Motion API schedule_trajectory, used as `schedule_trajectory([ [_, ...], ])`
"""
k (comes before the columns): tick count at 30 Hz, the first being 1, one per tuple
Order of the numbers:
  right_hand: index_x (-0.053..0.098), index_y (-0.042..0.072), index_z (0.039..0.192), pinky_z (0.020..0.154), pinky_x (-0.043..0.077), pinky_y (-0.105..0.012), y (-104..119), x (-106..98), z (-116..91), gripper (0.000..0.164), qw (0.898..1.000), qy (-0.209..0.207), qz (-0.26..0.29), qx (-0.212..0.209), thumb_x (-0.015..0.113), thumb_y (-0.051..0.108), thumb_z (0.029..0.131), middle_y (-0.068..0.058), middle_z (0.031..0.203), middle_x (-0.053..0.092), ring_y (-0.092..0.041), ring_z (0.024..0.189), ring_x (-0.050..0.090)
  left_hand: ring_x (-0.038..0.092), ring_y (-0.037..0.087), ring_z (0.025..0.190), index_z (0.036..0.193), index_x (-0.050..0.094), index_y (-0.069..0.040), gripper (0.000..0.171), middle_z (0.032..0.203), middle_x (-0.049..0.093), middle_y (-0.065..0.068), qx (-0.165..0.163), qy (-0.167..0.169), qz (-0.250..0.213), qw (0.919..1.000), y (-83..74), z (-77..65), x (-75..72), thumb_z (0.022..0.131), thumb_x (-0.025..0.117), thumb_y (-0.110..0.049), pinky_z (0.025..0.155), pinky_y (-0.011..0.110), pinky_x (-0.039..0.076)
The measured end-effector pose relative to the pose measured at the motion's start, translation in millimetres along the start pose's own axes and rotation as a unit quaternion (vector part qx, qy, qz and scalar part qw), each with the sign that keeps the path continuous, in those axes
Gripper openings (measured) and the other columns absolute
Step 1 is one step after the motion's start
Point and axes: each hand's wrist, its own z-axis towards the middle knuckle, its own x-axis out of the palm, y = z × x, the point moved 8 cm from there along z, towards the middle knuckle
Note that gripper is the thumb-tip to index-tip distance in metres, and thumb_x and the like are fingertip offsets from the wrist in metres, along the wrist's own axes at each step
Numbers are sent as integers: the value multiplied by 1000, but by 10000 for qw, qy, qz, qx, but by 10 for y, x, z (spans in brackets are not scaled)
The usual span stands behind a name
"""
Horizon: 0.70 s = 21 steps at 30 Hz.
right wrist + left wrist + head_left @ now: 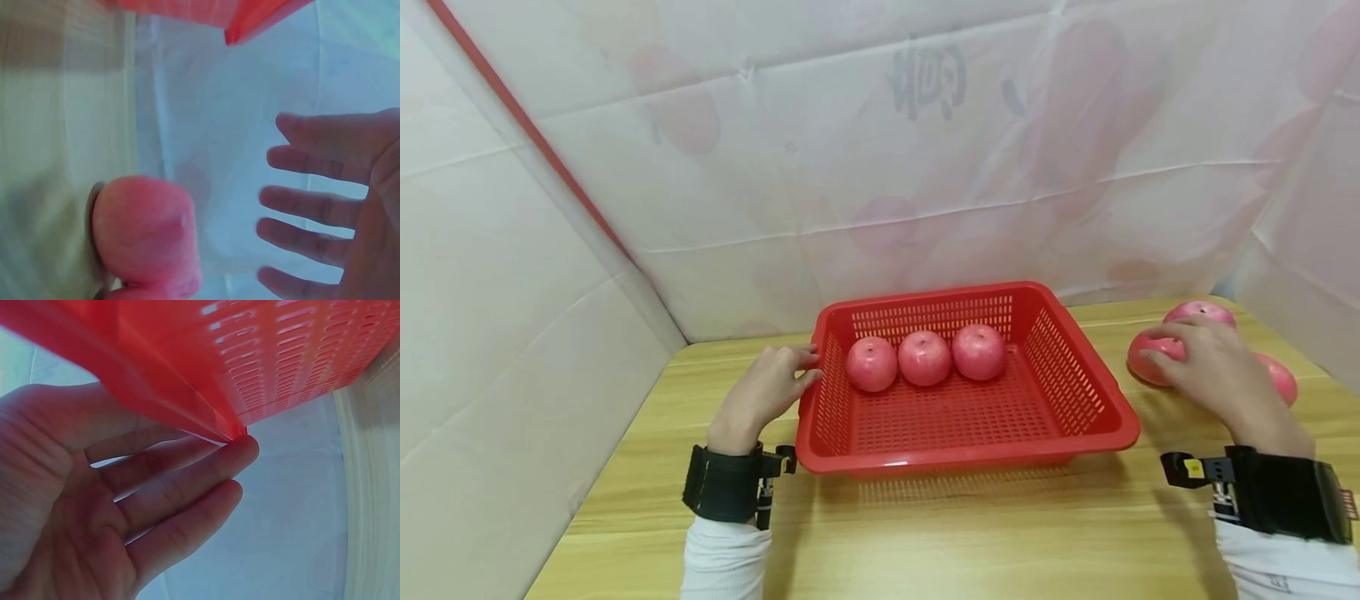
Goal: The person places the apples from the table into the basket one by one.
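A red plastic basket (940,458) with slotted walls stands on the table and holds three pinkish-red apples (925,358) in a row along its back part. My left hand (767,387) is at the basket's left rim; in the left wrist view its fingers (181,487) reach out nearly straight beneath the rim, and the thumb tip is hidden behind it. To the right of the basket, my right hand (1213,371) hovers over a group of three more apples (1153,358). Its fingers (306,240) are spread and hold nothing, apart from the nearest apple (147,228) in the right wrist view.
The wood-grain table (925,542) runs back to a wall covered in pale printed sheeting (820,167). More sheeting closes off the left side (512,317) and the right side (1307,250). The apples at right lie near the table's right edge.
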Motion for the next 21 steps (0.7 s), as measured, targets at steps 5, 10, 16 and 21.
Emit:
schedule_trajectory([
  [5,56,-3,106,73,31,-73,-166,-34,-34,32,9986,-214,-120,460,58,20,83,-32,112,45,-51,99,33,56,26,98,108,63,1,26,119,55,20,5,9,49,10000,-2,-1,-2,84,62,-10,77,40,51],
  [10,55,-3,109,70,33,-72,-271,-44,-68,36,9957,-264,-292,837,57,24,84,-34,112,44,-50,98,36,55,26,100,108,63,1,26,119,55,20,3,31,55,10000,-2,-5,-2,84,62,-10,78,41,50],
  [16,50,-9,111,82,24,-72,-453,-62,-148,45,9864,-427,-301,1560,54,29,87,-38,114,36,-53,103,28,54,27,101,107,63,1,26,120,54,20,-19,47,69,10000,5,-9,5,84,62,-10,78,40,51],
  [21,46,-10,114,81,18,-77,-640,-71,-232,53,9682,-378,-319,2451,47,37,89,-40,119,30,-58,107,22,54,27,101,107,64,0,26,120,54,20,-25,48,29,10000,8,-7,5,83,63,-10,77,40,51],
])
